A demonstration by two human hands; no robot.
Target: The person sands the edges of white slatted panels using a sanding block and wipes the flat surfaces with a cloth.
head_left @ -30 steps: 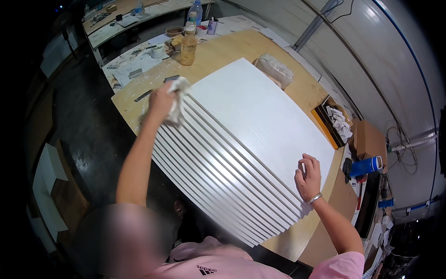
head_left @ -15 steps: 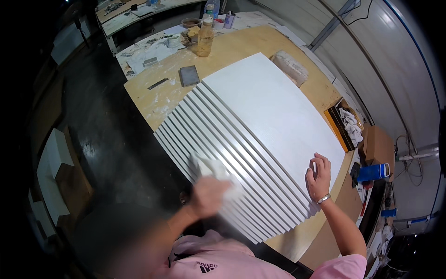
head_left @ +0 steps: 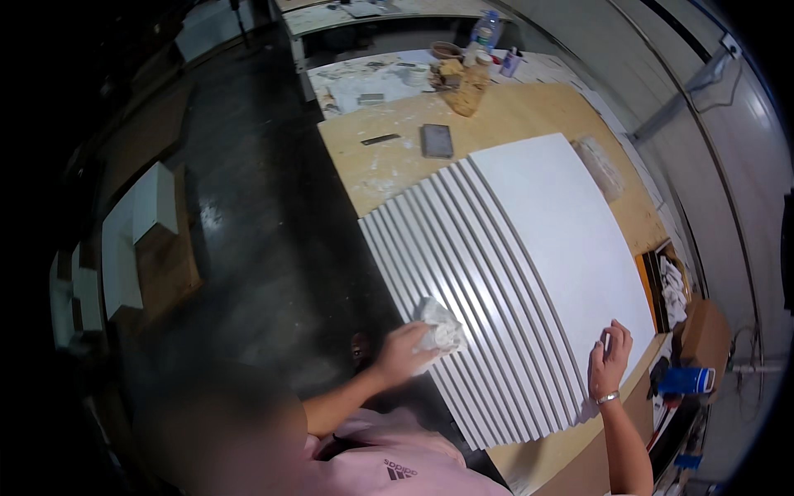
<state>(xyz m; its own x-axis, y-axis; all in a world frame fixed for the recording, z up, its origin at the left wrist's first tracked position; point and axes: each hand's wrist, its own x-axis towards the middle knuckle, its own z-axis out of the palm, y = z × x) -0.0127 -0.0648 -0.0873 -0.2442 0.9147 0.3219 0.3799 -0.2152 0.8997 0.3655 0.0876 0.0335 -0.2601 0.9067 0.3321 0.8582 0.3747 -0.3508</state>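
A stack of white panels (head_left: 550, 231) lies fanned out on the table, their stepped edges (head_left: 480, 273) showing as a row of narrow strips toward my left. My left hand (head_left: 404, 354) is closed on a crumpled white cloth (head_left: 442, 329), which lies against the outermost strips at the stack's left edge. On the right, my right hand (head_left: 609, 362) is at the near right part of the top panel, fingers apart and loosely bent, with nothing in them. A metal band circles that wrist.
Beyond the stack, the wooden table (head_left: 513, 112) bears a grey block (head_left: 437, 141), a flat dark strip (head_left: 380, 139) and an amber bottle (head_left: 470, 89). A wrapped bundle (head_left: 600, 168) and a box of rags (head_left: 672, 285) line the right side, near a blue bottle (head_left: 685, 380).
The view has turned, so the table sits farther right in the picture. My left hand has drawn the cloth closer to the stack's left edge, where it looks more bunched. My right hand stays put.
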